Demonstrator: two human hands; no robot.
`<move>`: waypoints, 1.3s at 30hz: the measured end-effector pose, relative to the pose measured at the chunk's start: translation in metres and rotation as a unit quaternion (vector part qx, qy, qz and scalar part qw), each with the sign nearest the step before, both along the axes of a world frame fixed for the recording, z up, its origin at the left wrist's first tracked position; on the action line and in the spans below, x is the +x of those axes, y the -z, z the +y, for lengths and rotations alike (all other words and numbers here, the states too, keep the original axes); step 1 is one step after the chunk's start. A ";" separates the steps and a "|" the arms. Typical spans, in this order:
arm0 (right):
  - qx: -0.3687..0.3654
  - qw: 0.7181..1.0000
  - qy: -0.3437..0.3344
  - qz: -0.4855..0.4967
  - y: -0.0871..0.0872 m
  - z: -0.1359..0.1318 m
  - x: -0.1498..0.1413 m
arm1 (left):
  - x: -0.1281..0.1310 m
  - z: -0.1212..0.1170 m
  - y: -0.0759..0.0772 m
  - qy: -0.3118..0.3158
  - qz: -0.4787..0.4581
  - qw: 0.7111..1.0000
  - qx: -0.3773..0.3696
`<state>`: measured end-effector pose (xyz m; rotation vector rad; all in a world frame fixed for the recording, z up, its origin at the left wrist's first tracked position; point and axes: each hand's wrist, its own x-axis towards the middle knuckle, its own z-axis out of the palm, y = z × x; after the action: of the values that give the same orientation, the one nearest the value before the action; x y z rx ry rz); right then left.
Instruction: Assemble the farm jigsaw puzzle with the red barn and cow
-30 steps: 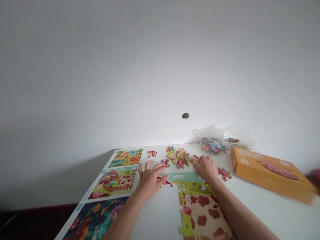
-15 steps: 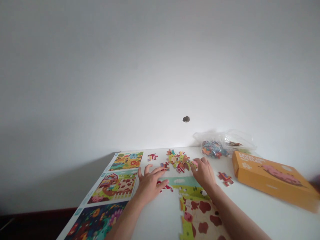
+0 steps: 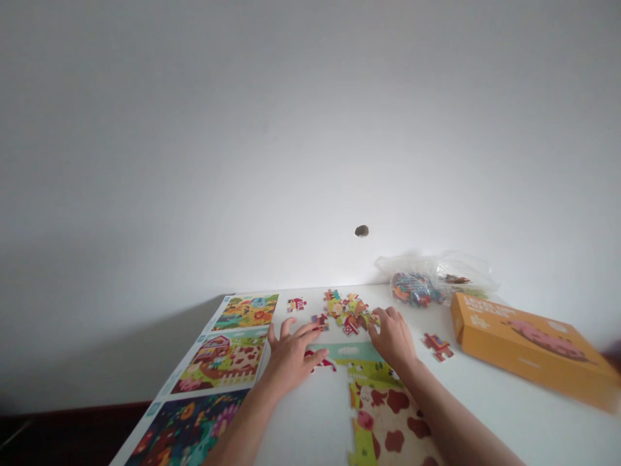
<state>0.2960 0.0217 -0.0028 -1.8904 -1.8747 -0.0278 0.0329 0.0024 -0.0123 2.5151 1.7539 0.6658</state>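
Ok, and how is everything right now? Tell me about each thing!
Puzzle: partly put together, with gaps
Loose pieces: in a messy pile
Plastic bag: has more pieces inside
Box: lying flat, looks closed
Left hand: open, fingers spread, holding nothing
Right hand: fingers touching the loose pieces

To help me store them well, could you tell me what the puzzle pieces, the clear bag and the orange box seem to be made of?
The puzzle pieces look like printed cardboard with a matte finish; their cut edges seem thick. The clear bag looks like thin glossy plastic, crinkled and see-through. The orange box seems to be smooth printed card, though its coating is hard to tell.
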 end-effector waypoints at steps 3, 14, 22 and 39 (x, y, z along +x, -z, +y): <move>-0.002 1.000 -0.002 0.000 -0.001 -0.001 -0.001 | 0.000 0.000 0.000 0.000 0.001 1.000 -0.001; -0.014 1.000 -0.002 -0.005 -0.003 -0.002 -0.001 | 0.000 0.000 -0.001 0.000 0.003 1.000 -0.009; -0.013 1.000 -0.007 -0.006 -0.002 -0.001 -0.002 | 0.001 0.000 -0.001 -0.003 0.001 1.000 -0.009; -0.039 0.995 -0.095 0.005 -0.006 -0.004 -0.005 | 0.002 -0.004 -0.007 0.005 0.004 1.000 -0.010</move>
<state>0.2911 0.0178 0.0028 -1.7491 -2.0682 0.1184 0.0348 -0.0011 -0.0050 2.5149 1.7399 0.6347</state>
